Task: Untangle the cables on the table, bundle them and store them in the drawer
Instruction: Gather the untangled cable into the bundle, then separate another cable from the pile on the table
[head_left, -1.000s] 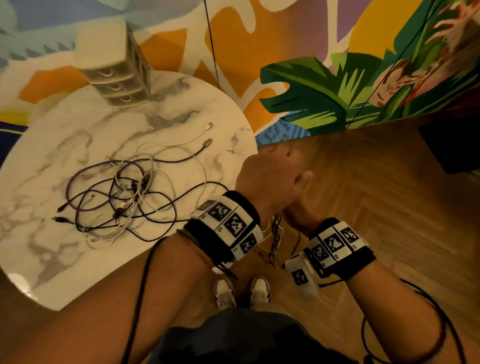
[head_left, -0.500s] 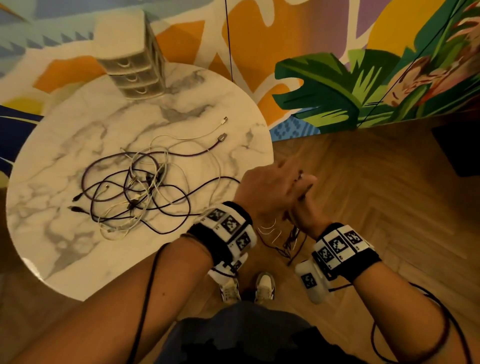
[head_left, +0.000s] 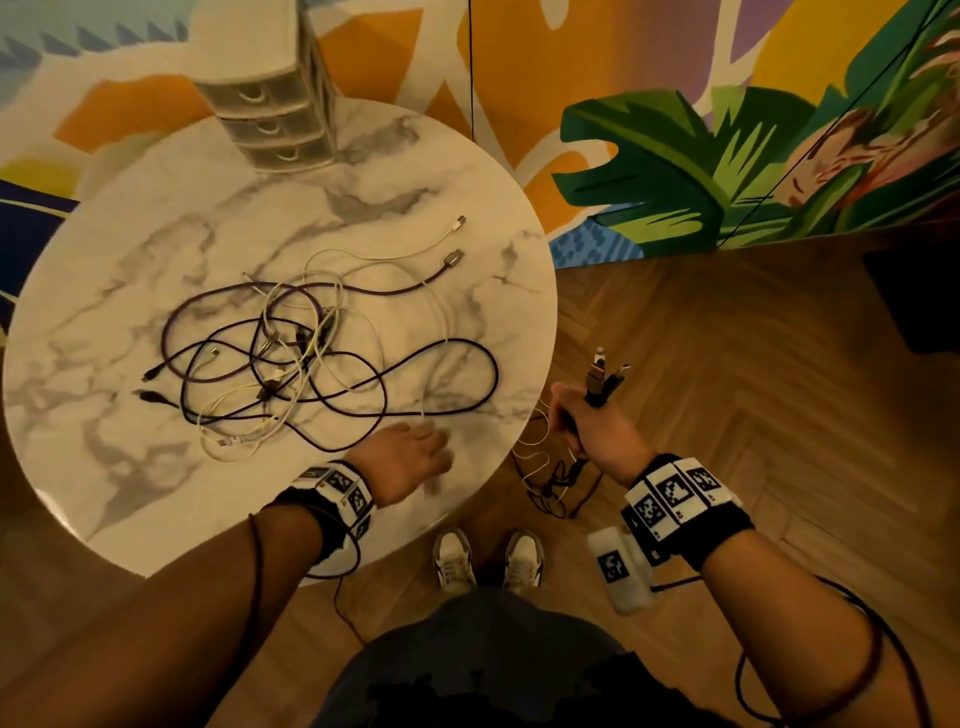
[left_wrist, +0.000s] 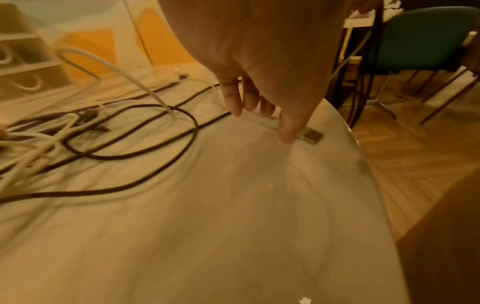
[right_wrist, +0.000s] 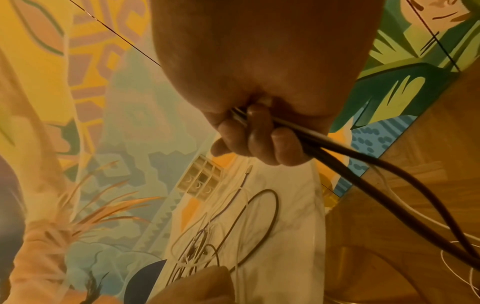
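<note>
White marble tabletop (head_left: 395, 171) with grey veins; dark purple and white cables (head_left: 291, 358) tangled at its centre; beige drawer unit (head_left: 270, 104) at 12 o'clock; herringbone brown floor (head_left: 727, 364).

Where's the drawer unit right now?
Head view: the drawer unit stands at the table's far edge by the mural wall, beyond the cable tangle.

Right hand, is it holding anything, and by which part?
Yes. The right hand grips a bunch of dark and white cables just below their plugs, which stick up above the fist; the rest hangs down.
</note>
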